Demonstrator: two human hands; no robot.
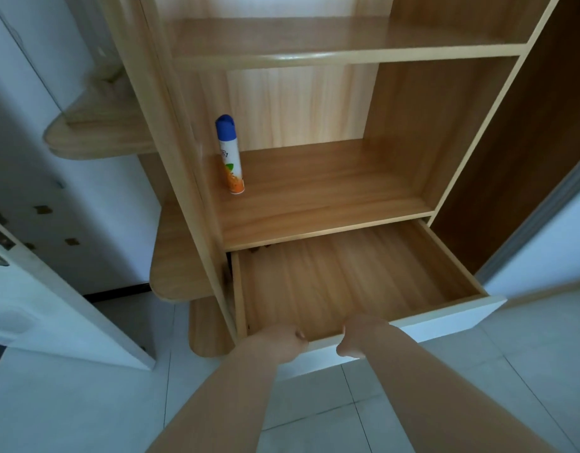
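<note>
The fingers [300,334] of the left hand [278,343] are curled over the top edge of the drawer's front panel [445,318]. One fingertip shows just inside the rim, and the knuckles face the camera. The right hand [360,338] grips the same edge just beside it. Its fingers are bent down over the panel and its thumb is tucked underneath, on the outer face. The two hands are close together but do not touch, near the left half of the front. Both wrists are straight, and both bare forearms run down and outward to the bottom of the view, the left one steeper than the right.

The drawer [347,279] stands pulled well out of the wooden cabinet [197,178], with its bare wood-grain bottom showing. It sits directly under the lowest open shelf [331,197]. An aerosol spray can [231,155] with a blue cap and an orange-and-white label stands upright on that shelf, in the left rear corner close to the side wall. Rounded wooden side shelves [95,125] jut out to the left of the cabinet. A white door [53,305] stands at the left, and pale floor tiles [314,403] lie below the arms.
</note>
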